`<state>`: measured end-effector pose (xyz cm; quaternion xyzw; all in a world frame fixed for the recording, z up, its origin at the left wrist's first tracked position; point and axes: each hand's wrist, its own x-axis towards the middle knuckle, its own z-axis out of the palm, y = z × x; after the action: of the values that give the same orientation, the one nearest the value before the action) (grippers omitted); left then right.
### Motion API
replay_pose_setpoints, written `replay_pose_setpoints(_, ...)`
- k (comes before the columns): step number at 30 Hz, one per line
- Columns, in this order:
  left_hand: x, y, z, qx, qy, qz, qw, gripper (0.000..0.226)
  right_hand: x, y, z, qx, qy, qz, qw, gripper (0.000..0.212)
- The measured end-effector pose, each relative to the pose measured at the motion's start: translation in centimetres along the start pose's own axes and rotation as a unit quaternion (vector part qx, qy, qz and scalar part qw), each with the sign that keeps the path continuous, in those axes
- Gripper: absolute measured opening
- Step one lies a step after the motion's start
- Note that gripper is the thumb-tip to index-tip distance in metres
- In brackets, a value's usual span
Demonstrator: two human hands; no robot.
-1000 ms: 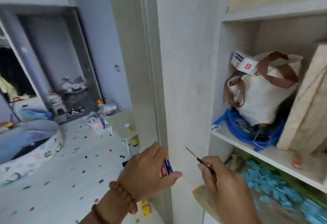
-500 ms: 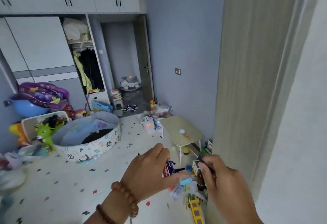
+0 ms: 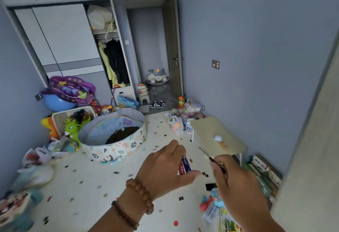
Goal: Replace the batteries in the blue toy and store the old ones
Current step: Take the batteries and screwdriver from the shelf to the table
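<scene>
Left hand [image 3: 163,169] grips two batteries [image 3: 185,164]; right hand [image 3: 238,186] is closed around a thin screwdriver [image 3: 211,158], above the floor [image 3: 91,186]

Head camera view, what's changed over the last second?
The view swung left, away from the shelf unit and out over the playroom floor. Unchanged: the left hand holds the batteries, and the right hand holds the small screwdriver. Nothing was let go.
</scene>
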<state>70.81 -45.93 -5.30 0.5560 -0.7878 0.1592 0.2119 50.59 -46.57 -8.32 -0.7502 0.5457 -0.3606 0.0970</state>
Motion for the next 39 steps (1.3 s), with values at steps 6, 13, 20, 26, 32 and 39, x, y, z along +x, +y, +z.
replay_pose_setpoints(6, 7.8, -7.0, 4.2, 0.000, -0.011, -0.034, 0.999, 0.058, 11.8, 1.6, 5.2, -0.009, -0.035, -0.016, 0.999, 0.014)
replay_pose_setpoints(13, 14.8, -15.8, 9.7, -0.020, -0.047, -0.086, 0.995, 0.059, 22.7, 2.3, 11.8, -0.020, -0.071, -0.013, 0.997, 0.026)
replay_pose_setpoints(20, 23.4, -26.5, 17.6, -0.033, -0.057, -0.045, 0.997, 0.064, 33.6, 3.5, 20.2, -0.037, -0.078, 0.042, 0.995, 0.022)
replay_pose_setpoints(26, 32.9, -35.1, 23.1, -0.071, -0.088, 0.003, 0.994, 0.078, 43.5, 4.3, 26.2, -0.048, -0.071, 0.131, 0.988, 0.023)
replay_pose_setpoints(32, 41.9, -39.6, 31.9, -0.105, -0.087, 0.080, 0.987, 0.053, 51.3, 8.4, 30.4, -0.052, -0.049, 0.215, 0.974, 0.020)
replay_pose_setpoints(39, 53.7, -41.4, 42.5, -0.150, -0.120, 0.147, 0.970, 0.049, 60.3, 17.5, 35.3, -0.052, 0.007, 0.297, 0.953, 0.016)
